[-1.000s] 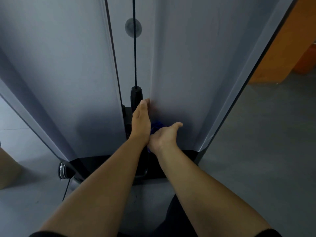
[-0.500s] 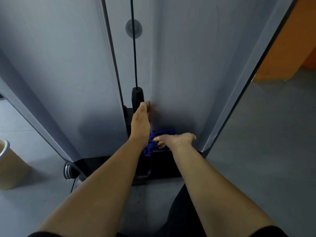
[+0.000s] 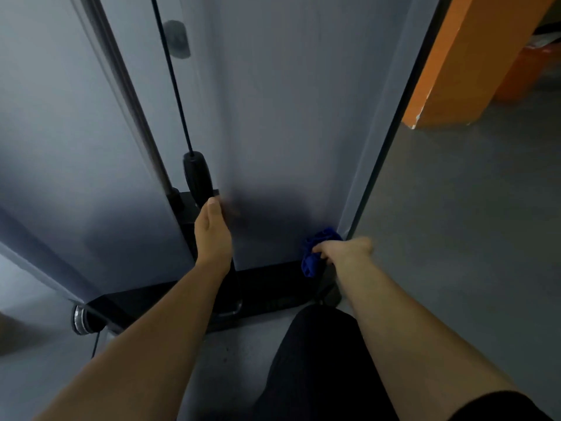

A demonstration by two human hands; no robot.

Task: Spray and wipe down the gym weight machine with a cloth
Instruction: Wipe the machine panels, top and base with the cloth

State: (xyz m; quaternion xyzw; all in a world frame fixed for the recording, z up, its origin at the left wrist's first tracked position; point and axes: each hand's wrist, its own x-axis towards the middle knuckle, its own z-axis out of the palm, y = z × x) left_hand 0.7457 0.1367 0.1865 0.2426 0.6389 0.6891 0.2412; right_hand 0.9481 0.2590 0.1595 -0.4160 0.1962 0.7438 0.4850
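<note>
A blue cloth [image 3: 315,252] was bunched in a person's right hand [image 3: 346,249], fingers curled tight around it, at the bottom right corner of the gym weight machine's grey panel [image 3: 288,132], just above its black base [image 3: 273,287]. The left hand [image 3: 212,235] rested with straight fingers along the panel's left edge, beside a black cable stop [image 3: 197,177]. The wiping step appeared under way; the next stroke likely called for steady pressure along that corner edge. An orange wall [image 3: 473,56] stood nearby. No spray bottle was visible.
</note>
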